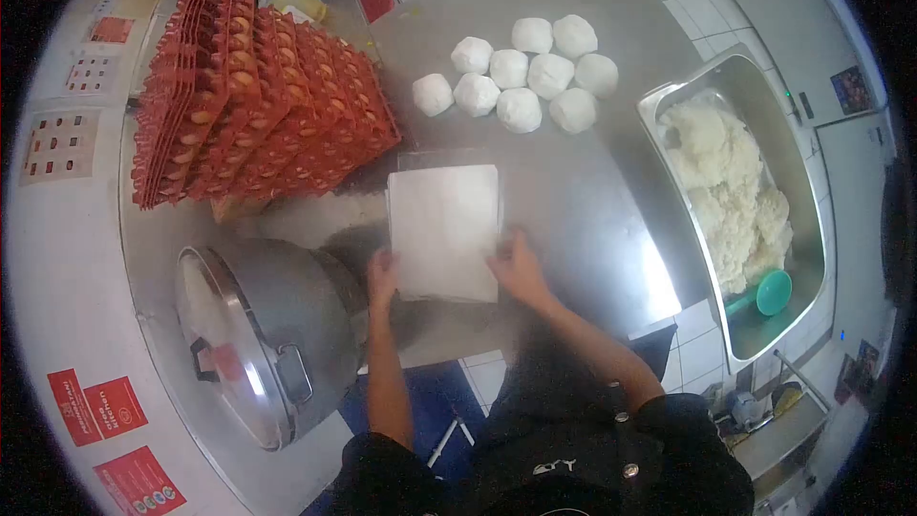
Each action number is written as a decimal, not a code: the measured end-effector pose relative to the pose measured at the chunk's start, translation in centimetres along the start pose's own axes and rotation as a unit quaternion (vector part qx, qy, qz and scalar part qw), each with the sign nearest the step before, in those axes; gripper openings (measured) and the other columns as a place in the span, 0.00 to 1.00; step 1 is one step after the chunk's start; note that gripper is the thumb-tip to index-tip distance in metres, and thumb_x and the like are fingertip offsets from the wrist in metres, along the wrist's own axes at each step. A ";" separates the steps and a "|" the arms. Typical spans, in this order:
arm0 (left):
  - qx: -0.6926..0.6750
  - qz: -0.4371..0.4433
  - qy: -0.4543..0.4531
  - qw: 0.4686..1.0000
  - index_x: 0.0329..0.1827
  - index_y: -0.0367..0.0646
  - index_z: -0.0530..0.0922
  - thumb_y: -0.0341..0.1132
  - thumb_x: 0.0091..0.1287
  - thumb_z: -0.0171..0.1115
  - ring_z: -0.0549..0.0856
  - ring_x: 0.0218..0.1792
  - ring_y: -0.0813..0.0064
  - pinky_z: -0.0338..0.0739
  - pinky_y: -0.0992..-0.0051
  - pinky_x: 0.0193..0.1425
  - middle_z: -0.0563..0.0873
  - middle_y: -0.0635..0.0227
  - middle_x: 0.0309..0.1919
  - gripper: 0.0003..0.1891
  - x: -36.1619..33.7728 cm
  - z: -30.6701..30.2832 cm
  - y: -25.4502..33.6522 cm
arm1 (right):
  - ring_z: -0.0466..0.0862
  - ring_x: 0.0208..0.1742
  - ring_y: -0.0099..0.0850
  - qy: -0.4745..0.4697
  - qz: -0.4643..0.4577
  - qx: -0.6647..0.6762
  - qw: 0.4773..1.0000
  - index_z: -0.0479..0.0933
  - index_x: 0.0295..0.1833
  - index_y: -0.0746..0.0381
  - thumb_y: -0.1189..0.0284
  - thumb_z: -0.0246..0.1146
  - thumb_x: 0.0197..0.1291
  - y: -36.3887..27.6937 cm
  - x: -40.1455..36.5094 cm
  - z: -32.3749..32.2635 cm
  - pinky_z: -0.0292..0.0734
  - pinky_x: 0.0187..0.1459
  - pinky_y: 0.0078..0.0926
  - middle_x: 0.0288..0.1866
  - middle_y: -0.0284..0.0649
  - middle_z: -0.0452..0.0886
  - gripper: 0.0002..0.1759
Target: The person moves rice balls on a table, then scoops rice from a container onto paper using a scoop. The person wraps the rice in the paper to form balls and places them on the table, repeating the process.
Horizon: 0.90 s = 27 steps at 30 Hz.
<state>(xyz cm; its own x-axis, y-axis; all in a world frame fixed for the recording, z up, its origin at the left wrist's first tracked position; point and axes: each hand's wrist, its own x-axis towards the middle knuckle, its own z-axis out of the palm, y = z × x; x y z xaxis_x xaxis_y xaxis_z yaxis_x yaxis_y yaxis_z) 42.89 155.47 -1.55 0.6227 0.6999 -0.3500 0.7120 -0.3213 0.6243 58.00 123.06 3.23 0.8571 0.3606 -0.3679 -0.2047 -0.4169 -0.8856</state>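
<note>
A stack of white paper sheets (444, 229) lies on the steel table in front of me, its edges slightly uneven. My left hand (382, 277) grips the stack's lower left edge, with the fingers bent against it. On the opposite side, my right hand (519, 269) has its thumb and fingers at the lower right edge of the paper. Beyond the stack sit several round white paper-wrapped bundles (519, 110), grouped close together; what is inside them is hidden.
Cooked white rice (731, 201) and a green scoop (772, 292) lie in a deep steel tray (714, 268) at right. Red egg trays (258, 105) full of eggs are stacked at left. Nearer me stands a large lidded metal pot (315, 315). The steel table (583, 201) extends rightward.
</note>
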 end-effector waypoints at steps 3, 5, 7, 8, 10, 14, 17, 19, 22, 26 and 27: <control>0.021 0.021 0.007 1.000 0.62 0.33 0.76 0.47 0.70 0.65 0.84 0.58 0.50 0.76 0.58 0.63 0.84 0.45 0.56 0.27 0.0 0.8 -2.0 | 0.86 0.47 0.54 0.020 0.028 -0.063 0.997 0.70 0.63 0.67 0.60 0.66 0.61 -2.2 0.4 1.6 0.80 0.54 0.49 0.44 0.54 0.85 0.30; 0.022 0.017 -0.030 0.999 0.61 0.34 0.77 0.43 0.70 0.66 0.85 0.52 0.56 0.78 0.61 0.57 0.85 0.50 0.52 0.24 0.6 1.1 -1.7 | 0.86 0.46 0.55 0.041 0.026 -0.107 0.993 0.75 0.55 0.67 0.60 0.66 0.61 -2.6 2.2 1.8 0.80 0.52 0.50 0.44 0.54 0.85 0.24; -0.004 0.012 -0.105 0.994 0.60 0.35 0.78 0.37 0.70 0.67 0.85 0.44 0.69 0.80 0.68 0.48 0.87 0.62 0.46 0.20 0.2 0.9 0.6 | 0.85 0.45 0.56 0.078 -0.006 -0.160 0.984 0.78 0.47 0.66 0.61 0.65 0.61 -1.1 3.6 2.6 0.80 0.49 0.50 0.43 0.54 0.85 0.19; -0.059 0.009 -0.111 0.992 0.58 0.36 0.78 0.36 0.70 0.68 0.85 0.44 0.70 0.80 0.69 0.48 0.87 0.62 0.45 0.18 -0.9 1.1 2.2 | 0.85 0.45 0.56 0.100 -0.032 -0.159 0.982 0.78 0.46 0.66 0.62 0.65 0.62 -0.1 4.0 2.1 0.80 0.48 0.50 0.43 0.54 0.85 0.17; -0.172 -0.003 -0.121 0.978 0.55 0.36 0.79 0.34 0.69 0.68 0.85 0.43 0.72 0.80 0.71 0.46 0.87 0.63 0.44 0.16 -5.1 1.4 7.4 | 0.84 0.44 0.57 0.138 -0.084 -0.163 0.973 0.79 0.43 0.66 0.64 0.64 0.62 2.2 3.8 -0.2 0.79 0.46 0.51 0.41 0.55 0.85 0.15; -0.081 0.044 -0.146 0.985 0.52 0.36 0.80 0.32 0.68 0.69 0.85 0.41 0.75 0.79 0.73 0.44 0.88 0.65 0.43 0.13 -8.8 6.8 7.5 | 0.84 0.42 0.57 0.153 -0.006 -0.139 0.978 0.77 0.41 0.66 0.67 0.64 0.63 2.7 -1.0 -9.5 0.77 0.44 0.49 0.37 0.56 0.84 0.12; -0.083 0.090 -0.236 0.964 0.50 0.36 0.81 0.31 0.66 0.69 0.86 0.41 0.76 0.79 0.74 0.44 0.88 0.65 0.42 0.13 -12.8 13.8 7.7 | 0.84 0.41 0.56 0.218 0.021 -0.144 0.965 0.78 0.43 0.67 0.68 0.66 0.63 4.8 -4.2 -15.2 0.77 0.44 0.49 0.37 0.55 0.84 0.12; -0.078 0.128 -0.226 0.962 0.49 0.35 0.81 0.31 0.65 0.70 0.86 0.39 0.75 0.80 0.74 0.43 0.89 0.63 0.40 0.13 -15.6 15.6 10.2 | 0.85 0.42 0.55 0.233 0.012 -0.171 0.957 0.79 0.47 0.67 0.68 0.66 0.62 6.4 -4.8 -18.0 0.78 0.45 0.47 0.37 0.55 0.84 0.13; -0.039 0.100 -0.211 0.972 0.45 0.34 0.81 0.39 0.63 0.71 0.88 0.40 0.60 0.79 0.62 0.44 0.87 0.50 0.36 0.17 -17.7 16.8 11.6 | 0.85 0.44 0.53 0.226 -0.003 -0.175 0.958 0.80 0.51 0.67 0.69 0.67 0.62 8.7 -5.2 -20.2 0.79 0.47 0.46 0.43 0.55 0.85 0.16; -0.091 0.057 -0.263 0.959 0.45 0.33 0.80 0.39 0.64 0.70 0.87 0.40 0.58 0.79 0.61 0.45 0.86 0.52 0.35 0.17 -18.5 16.9 11.1 | 0.85 0.50 0.53 0.292 -0.113 -0.216 0.925 0.80 0.55 0.66 0.69 0.67 0.62 9.7 -6.7 -20.3 0.80 0.52 0.46 0.54 0.54 0.83 0.18; -0.076 0.054 -0.272 0.958 0.47 0.32 0.80 0.39 0.64 0.70 0.87 0.42 0.57 0.79 0.62 0.46 0.86 0.52 0.37 0.18 -18.7 16.5 11.0 | 0.85 0.51 0.51 0.266 -0.123 -0.213 0.932 0.80 0.55 0.65 0.69 0.67 0.62 8.9 -8.4 -20.3 0.80 0.52 0.45 0.56 0.53 0.83 0.17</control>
<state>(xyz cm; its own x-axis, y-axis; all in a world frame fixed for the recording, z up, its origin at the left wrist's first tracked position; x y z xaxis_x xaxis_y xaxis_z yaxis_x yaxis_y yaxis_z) 44.49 128.32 0.35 0.7965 0.2194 -0.5634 0.6040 -0.2479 0.7574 58.58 99.44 4.17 0.9897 0.0715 0.1244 0.1381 -0.7102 -0.6903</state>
